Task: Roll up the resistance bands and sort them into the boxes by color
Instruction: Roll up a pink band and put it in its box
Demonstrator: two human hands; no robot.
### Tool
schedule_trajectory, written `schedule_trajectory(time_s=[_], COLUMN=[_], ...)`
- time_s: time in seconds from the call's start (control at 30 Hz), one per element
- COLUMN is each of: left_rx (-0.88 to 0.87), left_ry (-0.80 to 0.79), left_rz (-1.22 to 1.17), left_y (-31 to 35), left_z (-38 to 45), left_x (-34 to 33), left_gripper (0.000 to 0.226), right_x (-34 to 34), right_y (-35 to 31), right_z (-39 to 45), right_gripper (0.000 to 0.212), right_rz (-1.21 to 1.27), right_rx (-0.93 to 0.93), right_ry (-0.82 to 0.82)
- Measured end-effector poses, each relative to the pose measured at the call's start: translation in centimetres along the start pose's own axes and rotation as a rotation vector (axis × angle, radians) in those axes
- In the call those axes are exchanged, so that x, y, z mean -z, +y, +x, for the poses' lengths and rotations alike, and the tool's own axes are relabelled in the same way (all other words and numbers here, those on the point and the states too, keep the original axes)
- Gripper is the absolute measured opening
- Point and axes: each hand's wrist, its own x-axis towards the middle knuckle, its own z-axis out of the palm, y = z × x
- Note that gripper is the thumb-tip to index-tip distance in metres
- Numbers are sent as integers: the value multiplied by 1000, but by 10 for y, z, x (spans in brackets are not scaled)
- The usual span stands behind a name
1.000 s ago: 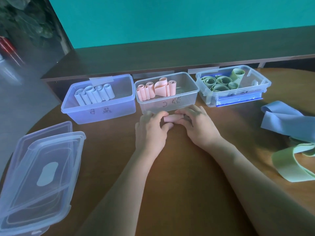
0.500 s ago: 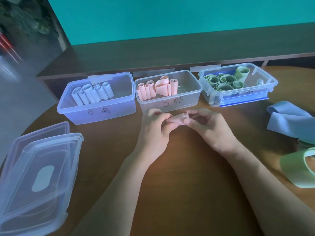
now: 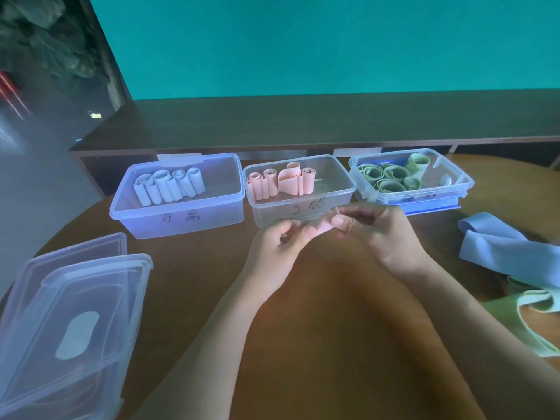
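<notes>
Left hand (image 3: 278, 247) and right hand (image 3: 375, 230) both pinch a small pink rolled band (image 3: 321, 226) between fingertips, lifted off the table (image 3: 318, 344), just in front of the pink box (image 3: 298, 189). Blue box (image 3: 178, 192) beyond-left of hands, green box (image 3: 409, 177) beyond-right. Loose blue band (image 3: 509, 250) right of hands.

Fingers (image 3: 306, 234) hide most of the pink roll (image 3: 322, 227); the lids (image 3: 75, 322) and green band (image 3: 533, 322) run off frame edges.
</notes>
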Motion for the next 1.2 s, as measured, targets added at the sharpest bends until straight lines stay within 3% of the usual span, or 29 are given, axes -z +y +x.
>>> schedule_trajectory(time_s=[0.13,0.2,0.33,0.53,0.8,1.2], left_rx=[17,17,-18,-40,-7,-4], left_ry=[68,94,145,233,388,467], left_rz=[-165,-198,-319,-461,-157,-93], left_y=[1,-1,-1,4,-14,-16], left_z=[2,5,10,15,23,23], left_x=[1,2,2,3,-2,1], left_gripper=[9,9,20,32,26,25], right_x=[15,20,22,14,14,17], right_y=[-19,-27,-27,-6,-1,-12], right_z=[36,58,99,145,153,154], right_gripper=[17,10,8,13,15,12], right_rz=[-188,-307,-568,-680,-660,-798], right_rx=[51,75,154,43,14,47], right_ry=[99,134,92,105,90,-39])
